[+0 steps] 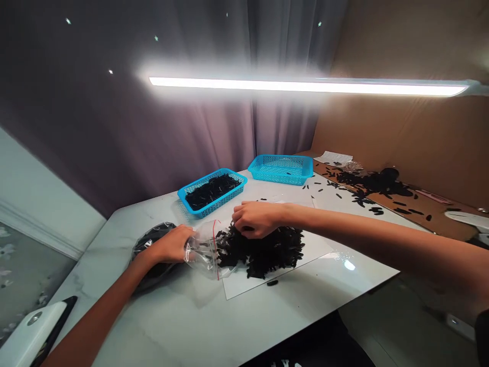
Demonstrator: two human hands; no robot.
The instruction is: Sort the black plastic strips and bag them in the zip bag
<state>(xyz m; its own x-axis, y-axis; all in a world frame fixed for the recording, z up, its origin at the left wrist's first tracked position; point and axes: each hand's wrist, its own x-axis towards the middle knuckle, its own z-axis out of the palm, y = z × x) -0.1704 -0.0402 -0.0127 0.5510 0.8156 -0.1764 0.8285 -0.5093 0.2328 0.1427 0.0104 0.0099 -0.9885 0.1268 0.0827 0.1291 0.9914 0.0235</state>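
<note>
A clear zip bag (204,251) with a red stripe lies on its side, its mouth facing a heap of small black pieces (273,251). My left hand (173,245) grips the bag near its neck. More black stuff fills the bag's far-left part. The heap rests on a white sheet (239,286). Over the heap's upper left edge is my right hand (256,219), its fingers curled down; whatever they hold is hidden. One loose black piece (272,283) lies in front of the heap, on the sheet's edge.
Behind the bag stands a blue basket (206,210) of black pieces. A second blue basket (280,177), almost without contents, is at the back. Scattered black pieces (376,182) and a paper (332,158) lie at the right. A bright lamp bar (305,85) crosses above the white table (183,326).
</note>
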